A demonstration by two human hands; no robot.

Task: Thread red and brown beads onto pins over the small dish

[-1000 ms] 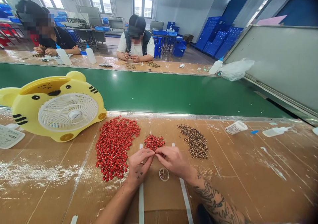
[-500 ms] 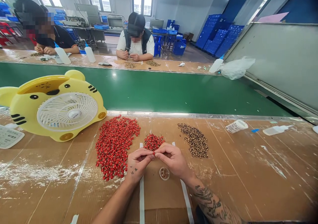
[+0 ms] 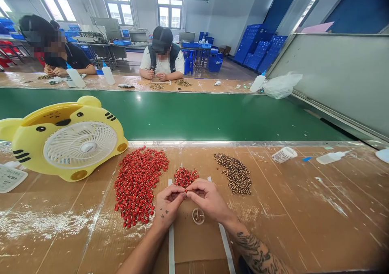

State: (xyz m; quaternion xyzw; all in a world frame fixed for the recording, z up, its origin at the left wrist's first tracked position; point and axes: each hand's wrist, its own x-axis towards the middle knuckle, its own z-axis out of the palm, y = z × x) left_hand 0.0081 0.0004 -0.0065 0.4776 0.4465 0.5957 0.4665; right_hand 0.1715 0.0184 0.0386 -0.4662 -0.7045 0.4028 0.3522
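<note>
My left hand [image 3: 166,204] and my right hand [image 3: 208,199] meet fingertip to fingertip over the cardboard-covered bench, both pinched on one small red piece [image 3: 185,191]. Just beyond them lies a small heap of red pieces [image 3: 185,176]. A large spread of red pieces [image 3: 138,182] lies to the left of my left hand. A pile of small brown pieces [image 3: 234,172] lies to the right. A small clear round cap [image 3: 198,216] sits on the bench between my wrists.
A yellow tiger-shaped fan [image 3: 65,137] stands at the left. A green conveyor belt [image 3: 194,114] runs across beyond the bench. Two people [image 3: 162,55] sit working on its far side. A white tape roll [image 3: 284,155] and squeeze bottle [image 3: 331,157] lie at the right.
My hands stay pinched together on the red piece. The view has shifted slightly; nothing on the bench has moved.
</note>
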